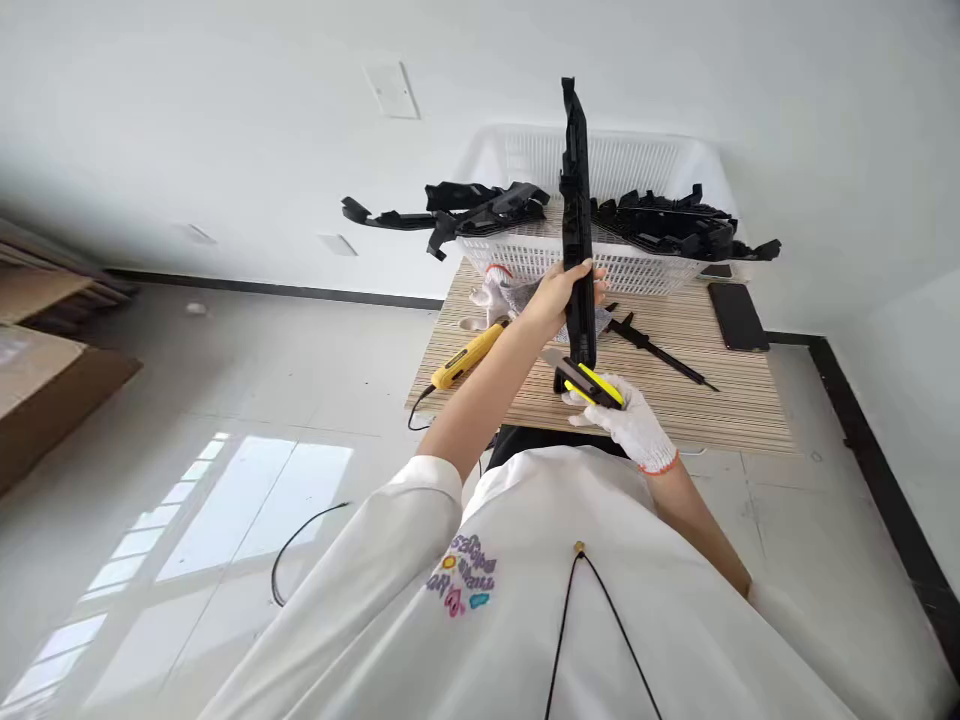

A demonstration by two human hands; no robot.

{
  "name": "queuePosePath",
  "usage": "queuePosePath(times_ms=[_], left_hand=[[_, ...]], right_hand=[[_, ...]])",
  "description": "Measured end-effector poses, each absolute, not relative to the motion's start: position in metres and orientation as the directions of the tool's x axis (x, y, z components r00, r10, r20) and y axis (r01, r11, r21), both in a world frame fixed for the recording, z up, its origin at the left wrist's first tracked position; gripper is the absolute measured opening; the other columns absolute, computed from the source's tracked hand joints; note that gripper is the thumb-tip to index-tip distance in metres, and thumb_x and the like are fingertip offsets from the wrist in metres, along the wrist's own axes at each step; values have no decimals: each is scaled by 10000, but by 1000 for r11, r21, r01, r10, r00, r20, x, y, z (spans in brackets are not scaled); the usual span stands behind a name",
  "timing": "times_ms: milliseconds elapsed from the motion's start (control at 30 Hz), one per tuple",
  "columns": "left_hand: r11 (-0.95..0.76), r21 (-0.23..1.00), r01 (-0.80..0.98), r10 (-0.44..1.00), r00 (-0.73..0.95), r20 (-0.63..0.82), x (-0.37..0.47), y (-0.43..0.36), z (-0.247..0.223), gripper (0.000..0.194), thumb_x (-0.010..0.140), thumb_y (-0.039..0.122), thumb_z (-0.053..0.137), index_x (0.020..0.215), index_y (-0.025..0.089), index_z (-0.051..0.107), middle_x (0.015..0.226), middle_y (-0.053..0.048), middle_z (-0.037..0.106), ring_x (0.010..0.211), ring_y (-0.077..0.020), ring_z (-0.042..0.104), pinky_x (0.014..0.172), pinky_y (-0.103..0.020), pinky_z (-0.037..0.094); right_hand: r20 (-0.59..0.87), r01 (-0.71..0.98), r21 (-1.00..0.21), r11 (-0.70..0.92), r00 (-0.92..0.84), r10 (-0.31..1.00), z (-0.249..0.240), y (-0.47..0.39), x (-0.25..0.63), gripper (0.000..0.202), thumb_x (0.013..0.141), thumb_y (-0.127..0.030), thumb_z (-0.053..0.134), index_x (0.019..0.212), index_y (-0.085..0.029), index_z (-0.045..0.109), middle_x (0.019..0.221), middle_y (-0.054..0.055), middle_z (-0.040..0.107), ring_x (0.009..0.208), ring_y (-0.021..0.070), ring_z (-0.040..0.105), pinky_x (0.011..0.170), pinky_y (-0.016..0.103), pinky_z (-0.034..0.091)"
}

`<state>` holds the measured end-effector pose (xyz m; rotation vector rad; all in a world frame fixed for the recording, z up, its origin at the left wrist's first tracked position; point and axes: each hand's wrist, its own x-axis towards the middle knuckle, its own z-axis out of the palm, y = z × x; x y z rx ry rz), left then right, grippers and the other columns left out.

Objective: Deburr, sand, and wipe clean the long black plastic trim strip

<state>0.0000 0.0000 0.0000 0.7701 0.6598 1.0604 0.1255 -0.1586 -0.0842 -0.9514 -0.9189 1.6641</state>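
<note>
Strip point(576, 220): long and black, held end up over the table, its top passing the basket's rear rim in the view, its lower end just beside the knife.
Left hand point(561, 292): bare, closed around the lower half of the strip, thumb across the front and fingertips showing at the right edge.
Right hand point(631, 418): in a white glove with an orange cuff, wrapped around the knife.
Knife point(594, 385): yellow and black, tilted, its blade point(553, 358) pointing left and away from the body; whether it touched the strip could not be told.
Basket point(634, 272): white, slatted, at the back of the table against the wall. Black parts lay across it in two heaps, the left heap point(487, 212) and the right heap point(679, 225), both jutting past its sides.
Table point(727, 415): striped wood look. Left of the strip lay a yellow tool point(470, 356) with a cord, near a spare glove point(493, 293); right of it, a black caliper point(654, 348) and, farther right, a dark flat device point(738, 316).
Floor point(255, 385): pale, shiny tiles, with a carton point(67, 400) at far left.
</note>
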Motion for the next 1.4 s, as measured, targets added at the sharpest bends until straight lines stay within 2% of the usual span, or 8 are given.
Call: queuePosePath(times_ms=[133,233,567,733,867,1033,1233,1400], left_hand=[[216,837,-502,967,229,-113,4,-4,-8,124,1005,116,561,903,185,543,857,4,671,675,-102,631,719,-281,536],[185,831,-524,976,199,-91,4,-2,-10,113,1007,130,557,911,184,530,826,20,669,658,-87,628,670,-244,534],[215,864,-456,942,331,-60,-11,-24,-18,64,1006,141,567,1009,197,596,1097,-30,737,823,-117,699,742,-278,592],[181,849,-496,964,262,-53,-7,-26,-23,84,1014,140,538,971,194,586,1095,-34,748,744,-105,669,632,-238,569],[175,844,-507,967,249,-51,-5,-27,-30,33,987,169,583,1007,195,579,1114,-30,739,812,-131,720,719,-272,606],[170,869,-465,949,315,-17,-8,-42,-41,168,940,219,675,1055,210,552,1198,-50,723,942,-176,754,862,-366,633],[240,885,-398,900,433,-50,-10,-61,-59,394,862,348,811,1098,201,532,1187,-106,742,1040,-258,761,900,-449,635],[289,895,-341,878,467,-105,-19,-69,-64,527,798,488,854,1100,204,530,1137,-99,764,983,-256,777,828,-403,643]], right_hand=[[-207,-320,-898,-301,-297,932,-79,-160,127,476,696,-310,920,1134,-273,737,1167,34,779,1152,277,729,926,443,639],[-220,-225,-923,-312,-355,908,-78,-162,125,482,662,-311,937,1103,-254,751,1112,37,786,1088,281,744,939,465,624],[-154,-278,-934,-225,-255,955,-81,-168,118,368,751,-241,850,1108,-277,764,1097,10,777,1069,215,728,1015,422,561],[-211,-244,-914,-324,-396,894,-73,-176,110,313,714,-232,848,1016,-243,764,979,11,769,928,195,732,848,353,584],[-216,-176,-936,-304,-394,893,-78,-179,104,325,698,-221,841,1012,-229,760,935,13,756,857,180,705,716,293,548],[-213,-246,-925,-289,-293,932,-81,-178,105,311,723,-244,840,1022,-241,752,992,19,762,930,199,719,838,357,573],[-192,-336,-896,-289,-292,937,-79,-174,103,315,734,-250,837,1036,-249,748,1004,30,777,977,221,731,881,402,586],[-187,-180,-949,-257,-333,924,-76,-170,118,337,711,-258,876,1025,-220,759,957,38,769,898,211,725,810,379,595]])
